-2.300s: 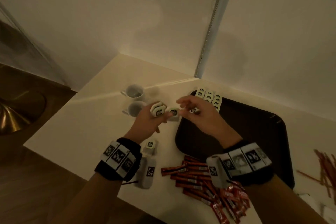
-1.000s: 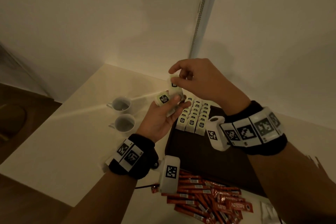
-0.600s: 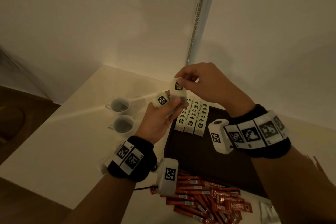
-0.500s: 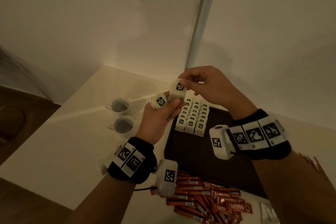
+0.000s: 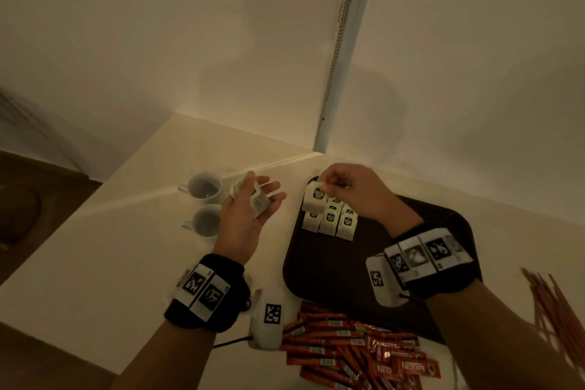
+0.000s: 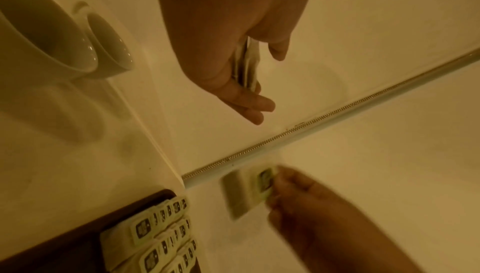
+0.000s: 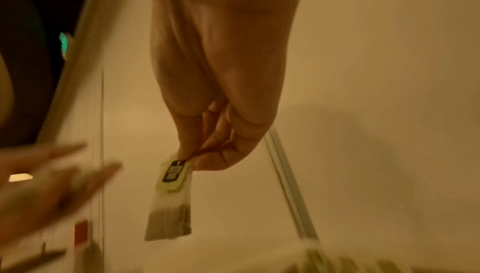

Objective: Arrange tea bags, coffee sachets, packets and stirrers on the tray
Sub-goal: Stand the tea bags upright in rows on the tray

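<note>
The right hand (image 5: 354,190) pinches one tea bag (image 5: 315,198) by its top, hanging it over the far left corner of the dark tray (image 5: 332,266), just above the rows of tea bags (image 5: 330,220) lying there. The left hand (image 5: 250,212), palm up over the worktop (image 5: 110,247) beside two cups (image 5: 204,203), holds spare tea bags (image 5: 258,199) under its thumb, fingers fairly straight. Red coffee sachets (image 5: 348,348) lie in front of the tray.

Pale counter (image 5: 110,247) — two cups (image 5: 204,187), dark tray (image 5: 332,272), red sachets (image 5: 348,348), stirrers (image 5: 550,304)
</note>
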